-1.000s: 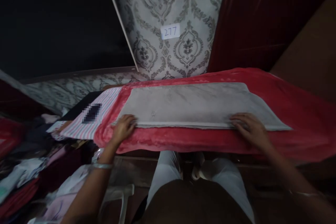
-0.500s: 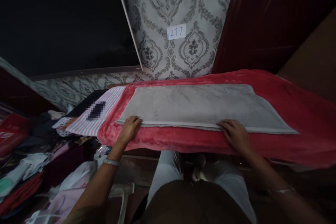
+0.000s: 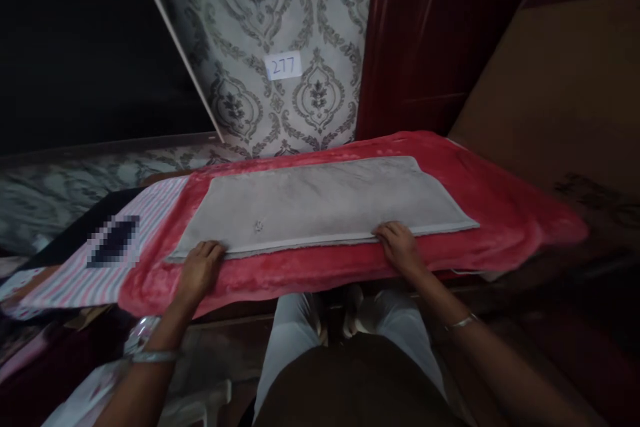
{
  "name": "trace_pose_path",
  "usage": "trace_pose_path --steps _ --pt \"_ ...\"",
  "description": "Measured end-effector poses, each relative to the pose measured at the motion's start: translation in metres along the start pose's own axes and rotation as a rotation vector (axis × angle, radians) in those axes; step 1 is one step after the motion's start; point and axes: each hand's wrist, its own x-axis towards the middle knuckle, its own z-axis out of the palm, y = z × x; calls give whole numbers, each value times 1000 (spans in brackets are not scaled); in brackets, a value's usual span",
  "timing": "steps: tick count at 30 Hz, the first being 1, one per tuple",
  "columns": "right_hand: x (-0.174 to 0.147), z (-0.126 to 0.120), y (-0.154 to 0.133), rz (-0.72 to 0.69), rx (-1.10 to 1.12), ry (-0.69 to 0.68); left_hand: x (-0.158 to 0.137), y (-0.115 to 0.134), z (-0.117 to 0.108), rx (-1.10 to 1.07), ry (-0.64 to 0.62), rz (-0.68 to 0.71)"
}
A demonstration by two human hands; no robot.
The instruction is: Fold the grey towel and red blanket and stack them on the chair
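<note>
A long grey cloth (image 3: 320, 200), folded with its layered edge toward me, lies on a red plush blanket (image 3: 470, 180). It has a small dark mark near its left end. My left hand (image 3: 200, 272) grips the front edge near the left corner, fingers curled over the fabric. Farther right along that edge, my right hand (image 3: 400, 247) pinches the cloth between thumb and fingers. Both thumbs are partly hidden. The cloth lies flat, with faint creases toward the back.
Left of the blanket is a striped cloth (image 3: 155, 213) bearing a dark, pixelated rectangular patch. Behind stand a dark screen (image 3: 90, 47) and a patterned wall with a "277" paper label (image 3: 283, 65). A cardboard sheet (image 3: 560, 93) leans at right. Loose clothes (image 3: 75, 353) fill the lower left.
My view has turned to the right, so everything appears shifted left. Both hands remain on the grey cloth's front edge, and the cloth looks unchanged.
</note>
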Motion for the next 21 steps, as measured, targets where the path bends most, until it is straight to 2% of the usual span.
trace_pose_path --steps 5,9,12,17,19,21 --pt "6 -20 19 72 -109 -66 7 -12 3 -70 94 29" --pt "-3 -45 55 198 -252 -18 8 -18 -3 -106 118 14" --pt "-15 -60 75 214 -271 32 5 -25 -4 -135 111 -28" --pt "-29 -78 82 194 -195 40 -1 -35 -5 -168 115 -35" --pt "-28 -84 81 182 -168 35 -2 -32 -15 -197 86 -57" --pt "-23 -86 83 218 -216 54 1 -24 -29 -198 29 -158"
